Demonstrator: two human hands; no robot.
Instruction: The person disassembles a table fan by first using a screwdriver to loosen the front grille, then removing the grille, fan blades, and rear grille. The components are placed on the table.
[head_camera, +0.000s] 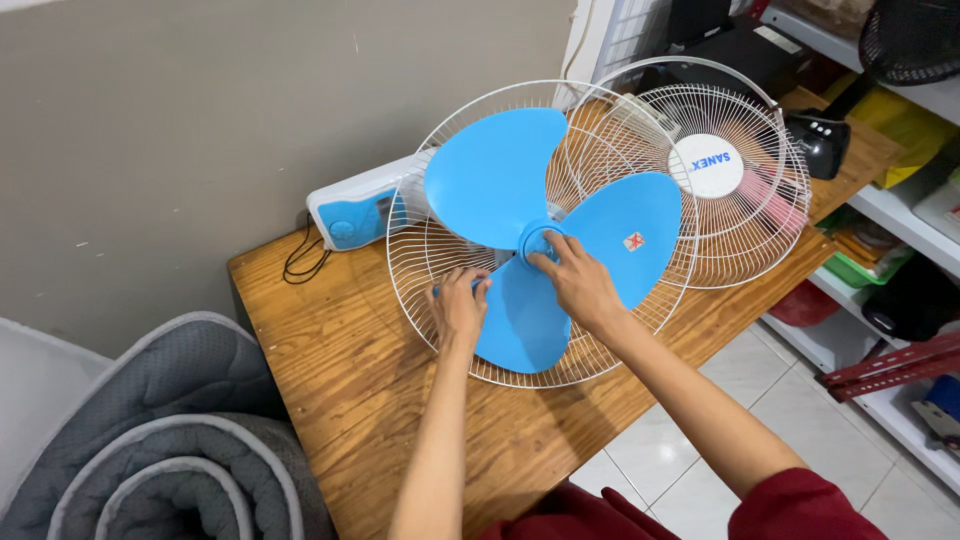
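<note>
A fan lies face up on a wooden table (340, 370). Its blue three-blade propeller (500, 175) sits inside the white rear wire guard (410, 270). My right hand (578, 283) pinches the blue hub (540, 240) at the centre of the blades. My left hand (458, 305) rests on the guard's wires by the lower blade, fingers curled around a small blue part. The white front guard (745, 225), with a round white centre disc, lies behind and to the right, overlapping the rear guard's edge.
The fan's white and blue base (355, 210) with a black cord (300, 262) lies at the table's far left by a grey wall. A rolled grey mat (160, 440) is at lower left. White shelves (900, 215) with assorted items stand to the right over a tiled floor.
</note>
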